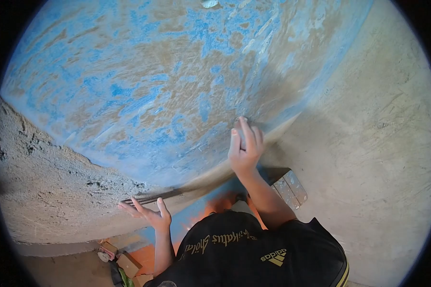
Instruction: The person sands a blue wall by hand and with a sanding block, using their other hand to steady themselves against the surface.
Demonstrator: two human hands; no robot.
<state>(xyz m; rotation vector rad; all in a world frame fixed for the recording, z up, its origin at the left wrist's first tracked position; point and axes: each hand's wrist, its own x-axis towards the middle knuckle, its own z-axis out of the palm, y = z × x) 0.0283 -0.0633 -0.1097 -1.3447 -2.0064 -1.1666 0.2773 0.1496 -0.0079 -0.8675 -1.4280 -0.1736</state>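
My right hand (246,152) is closed against the blue, worn paint of the curved wall (143,91), near its lower right edge. Its fingers curl round a small greyish thing, mostly hidden, and I cannot tell its kind. Pale, scuffed streaks run over the paint around this hand. Lower down on the left, my left hand (153,215) is spread with nothing in it. Its fingertips overlap the dark line along the bottom edge of the wall, beside the rough bare plaster (96,177).
A bare grey wall (368,138) rises on the right. A slatted wooden seat or step (290,189) stands below my right forearm. Cardboard pieces (129,263) and other small items lie at the lower left. Orange and blue surfaces show beneath me.
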